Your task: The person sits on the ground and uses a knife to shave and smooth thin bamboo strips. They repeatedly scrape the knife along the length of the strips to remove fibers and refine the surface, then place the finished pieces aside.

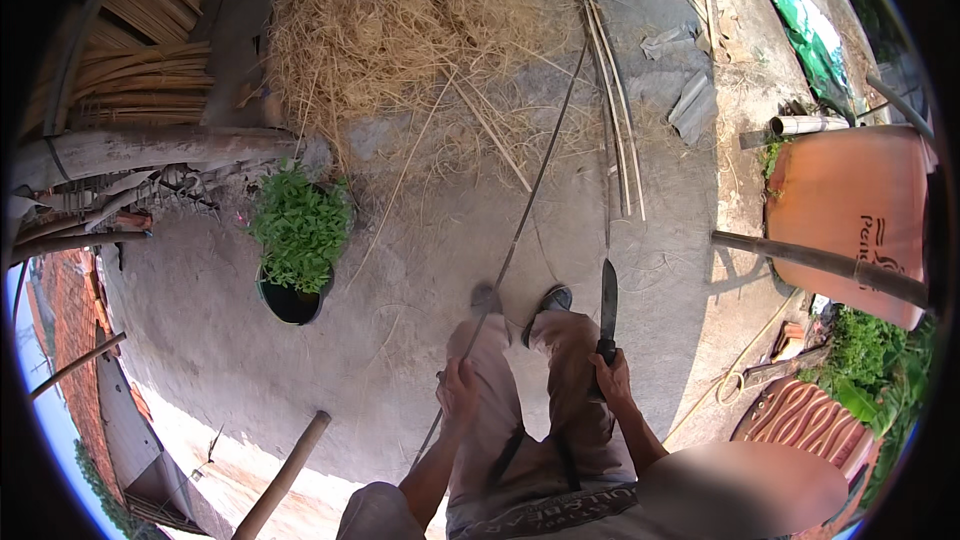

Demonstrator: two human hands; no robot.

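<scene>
My left hand (459,390) is closed around a long, thin, dark strip, which looks like split bamboo (530,205). The strip runs from the far floor, past my left leg, and out behind the hand toward the lower left. In my right hand (612,378) is a large knife (609,302), gripped by its black handle with the broad dark blade pointing away from me. Blade and strip are apart. Both hands are over my legs, the right one beside my right knee.
A heap of pale curly shavings (400,30) lies at the far left, with loose pale strips (610,80) to its right. A potted green plant (300,230) stands on the left. An orange container (850,210) and a projecting pole (820,262) are on the right.
</scene>
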